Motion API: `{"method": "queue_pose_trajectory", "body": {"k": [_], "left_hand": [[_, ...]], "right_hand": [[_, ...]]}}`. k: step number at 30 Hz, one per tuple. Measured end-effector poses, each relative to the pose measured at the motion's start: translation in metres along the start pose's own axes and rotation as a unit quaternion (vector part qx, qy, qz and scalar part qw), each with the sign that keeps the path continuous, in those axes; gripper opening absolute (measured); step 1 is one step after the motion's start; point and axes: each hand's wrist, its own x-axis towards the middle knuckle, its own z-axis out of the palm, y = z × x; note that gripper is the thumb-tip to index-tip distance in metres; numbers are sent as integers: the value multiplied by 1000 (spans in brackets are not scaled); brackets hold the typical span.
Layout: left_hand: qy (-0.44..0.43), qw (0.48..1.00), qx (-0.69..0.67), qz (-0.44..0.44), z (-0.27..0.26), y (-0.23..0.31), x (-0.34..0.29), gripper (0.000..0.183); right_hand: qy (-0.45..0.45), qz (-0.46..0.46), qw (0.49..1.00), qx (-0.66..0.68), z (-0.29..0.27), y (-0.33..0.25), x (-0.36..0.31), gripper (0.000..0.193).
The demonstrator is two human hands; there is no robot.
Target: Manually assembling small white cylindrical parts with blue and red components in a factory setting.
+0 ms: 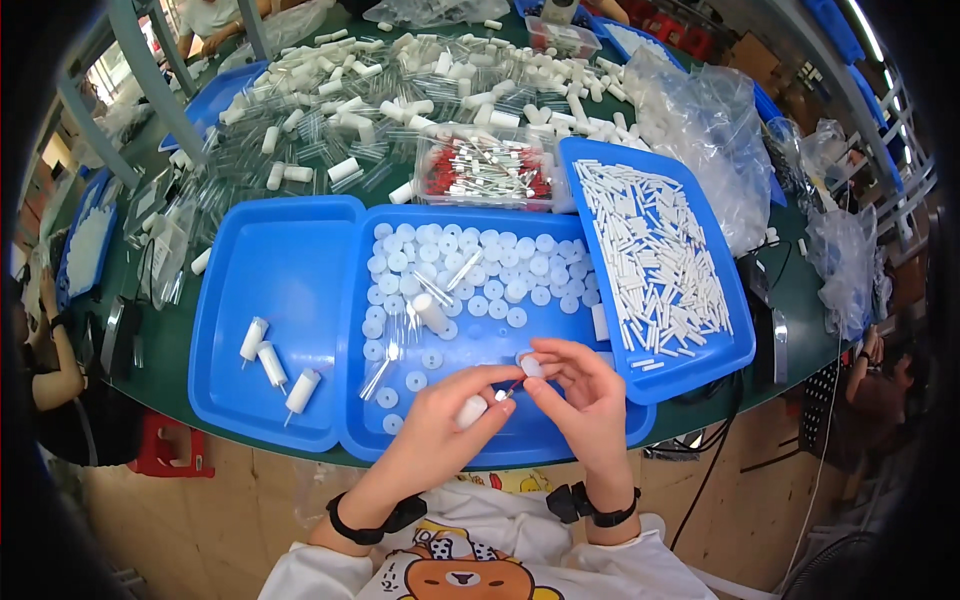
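Above the front of the middle blue tray, my two hands meet. Between thumb and fingers, my right hand pinches a translucent white disc. A white cylinder sits in my left hand, whose fingertips also close on a thin part with some red and a white end, partly hidden by the fingers. The two hands' pieces are close together; whether they touch I cannot tell. Many loose discs lie spread in the middle tray, along with another white cylinder and some clear tubes.
The left blue tray holds three white cylinders with thin pins. At right, a tilted blue tray carries many thin white sticks. Behind stand a clear box of red-and-white parts and a heap of tubes and cylinders.
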Motion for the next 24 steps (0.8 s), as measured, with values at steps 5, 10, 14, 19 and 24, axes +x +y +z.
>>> {"method": "queue_pose_trajectory", "body": {"k": [5, 10, 14, 19, 24], "left_hand": [[1, 1000, -5, 8, -1, -3, -1, 27], [28, 999, -43, -5, 2, -10, -1, 20], [-3, 996, -72, -46, 2, -8, 0, 16], [-23, 997, -46, -50, -2, -3, -2, 16], [15, 999, -26, -18, -1, -6, -4, 15]], "right_hand": [[-11, 7, 1000, 17, 3, -7, 0, 45], [-69, -43, 996, -25, -4, 0, 2, 38], [-70, -21, 997, 4, -3, -5, 0, 27], [-75, -39, 996, 6, -4, -5, 0, 20], [-59, -18, 997, 38, 0, -5, -3, 17]]}}
